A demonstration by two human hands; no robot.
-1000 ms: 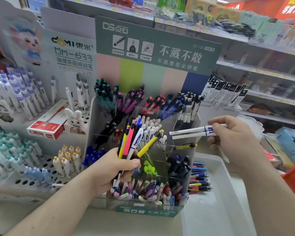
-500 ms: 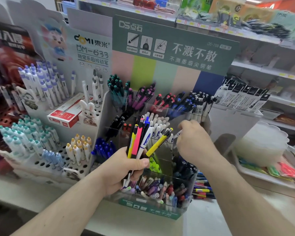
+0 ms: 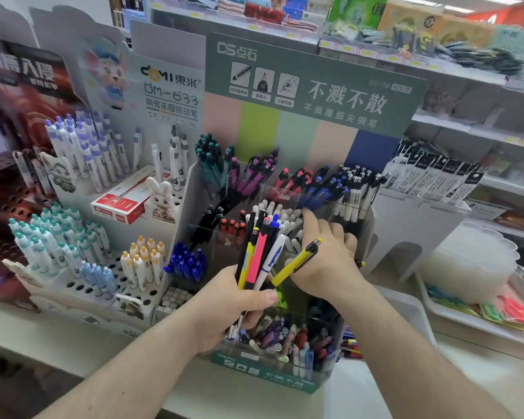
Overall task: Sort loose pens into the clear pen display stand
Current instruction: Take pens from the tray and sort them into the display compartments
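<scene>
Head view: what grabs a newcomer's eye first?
The left hand at centre, gripping a fan of mixed pens in yellow, pink and white. Just behind it, the right hand reaches into the clear stand among white pens. Above both stands the green sign.

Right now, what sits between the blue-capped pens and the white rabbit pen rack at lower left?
Head view: a cluster of small pale cubes lies between the blue-capped pens and the white rack.
</scene>
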